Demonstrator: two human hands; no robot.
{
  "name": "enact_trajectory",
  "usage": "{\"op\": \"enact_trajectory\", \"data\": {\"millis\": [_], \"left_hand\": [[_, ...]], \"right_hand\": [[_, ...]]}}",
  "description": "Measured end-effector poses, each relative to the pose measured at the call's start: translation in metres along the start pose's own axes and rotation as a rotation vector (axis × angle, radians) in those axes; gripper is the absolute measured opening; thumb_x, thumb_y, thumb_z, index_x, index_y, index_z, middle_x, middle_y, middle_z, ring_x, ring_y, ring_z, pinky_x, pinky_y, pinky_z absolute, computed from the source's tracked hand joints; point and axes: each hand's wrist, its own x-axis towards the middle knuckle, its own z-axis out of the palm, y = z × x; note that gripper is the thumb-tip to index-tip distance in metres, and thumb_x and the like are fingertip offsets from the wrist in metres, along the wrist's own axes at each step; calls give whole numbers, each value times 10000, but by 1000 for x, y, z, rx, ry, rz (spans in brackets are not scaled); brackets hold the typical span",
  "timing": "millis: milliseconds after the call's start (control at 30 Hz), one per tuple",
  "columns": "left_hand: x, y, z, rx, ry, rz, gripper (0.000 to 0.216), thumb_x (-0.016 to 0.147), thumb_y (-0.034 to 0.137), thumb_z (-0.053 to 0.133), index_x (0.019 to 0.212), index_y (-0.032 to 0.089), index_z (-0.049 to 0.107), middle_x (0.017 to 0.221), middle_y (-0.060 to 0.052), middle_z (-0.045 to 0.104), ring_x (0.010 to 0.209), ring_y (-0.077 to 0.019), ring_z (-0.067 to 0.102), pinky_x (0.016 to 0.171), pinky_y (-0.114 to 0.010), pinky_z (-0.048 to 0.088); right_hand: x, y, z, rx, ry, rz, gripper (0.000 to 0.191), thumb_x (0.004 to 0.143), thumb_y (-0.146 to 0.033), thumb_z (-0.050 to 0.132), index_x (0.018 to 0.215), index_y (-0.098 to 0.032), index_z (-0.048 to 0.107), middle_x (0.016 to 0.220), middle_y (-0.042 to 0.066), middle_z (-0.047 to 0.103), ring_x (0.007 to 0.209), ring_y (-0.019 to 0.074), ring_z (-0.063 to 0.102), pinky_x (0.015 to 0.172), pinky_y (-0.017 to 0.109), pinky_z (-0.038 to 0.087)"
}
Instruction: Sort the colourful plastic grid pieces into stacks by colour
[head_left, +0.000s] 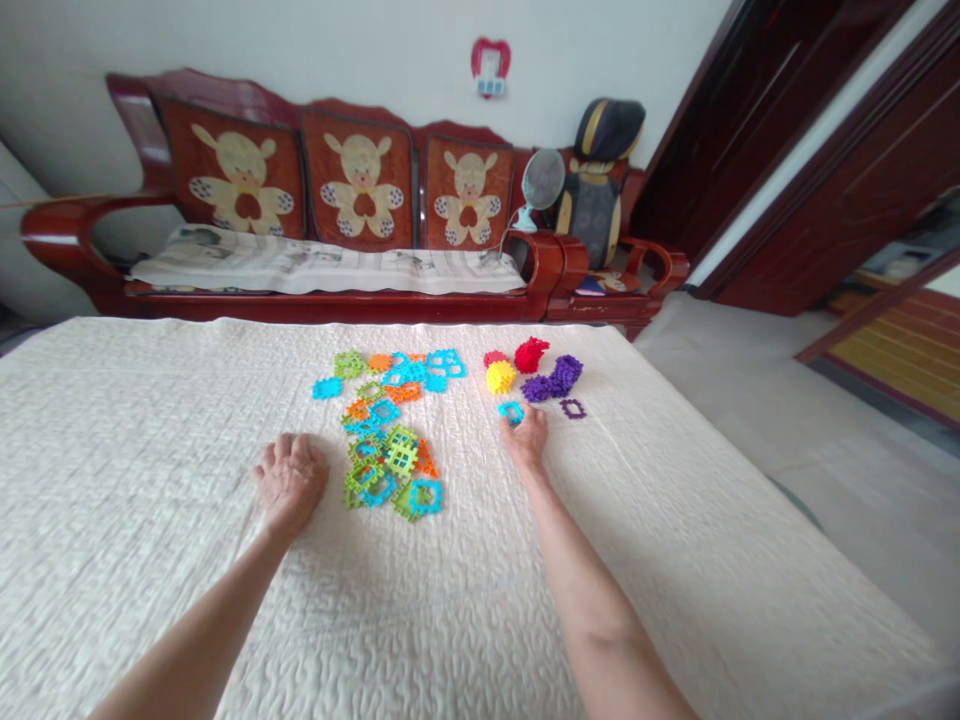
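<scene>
Blue sq. piece (504,409) pinched at tip of R hand (528,436), ctr-right of frame; L hand (292,480) ctr-left, loosely spread.

Covered with cream, wavy-stitched quilting (675,570) across the counter (112,430). Bears near the middle a loose trail of green, blue and orange plastic pieces (401,450), many overlapping. Carries to the right of them a yellow bundle (501,378) in front of a pink bundle (495,357), a red bundle (531,355) near both, purple pieces (567,374) clustered beside, and one purple frame (566,409) lying apart.
</scene>
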Motion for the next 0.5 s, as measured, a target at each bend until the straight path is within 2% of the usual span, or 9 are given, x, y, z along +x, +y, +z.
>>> {"op": "enact_trajectory", "data": {"millis": [300, 500], "left_hand": [[0, -4, 5, 5, 28, 21, 407, 979, 332, 297, 1179, 193, 623, 1318, -164, 611, 1264, -354, 495, 968, -503, 421], [2, -8, 9, 30, 8, 23, 427, 989, 355, 268, 1199, 197, 605, 1339, -131, 599, 1239, -330, 481, 982, -495, 406]], "right_hand": [[-2, -5, -1, -60, -4, 23, 459, 754, -381, 632, 1140, -132, 643, 1021, 131, 607, 983, 298, 540, 915, 425, 446], [-3, -9, 0, -74, -19, 38, 407, 752, -352, 623, 1102, -145, 649, 997, 122, 607, 994, 296, 542, 924, 415, 440]]}}
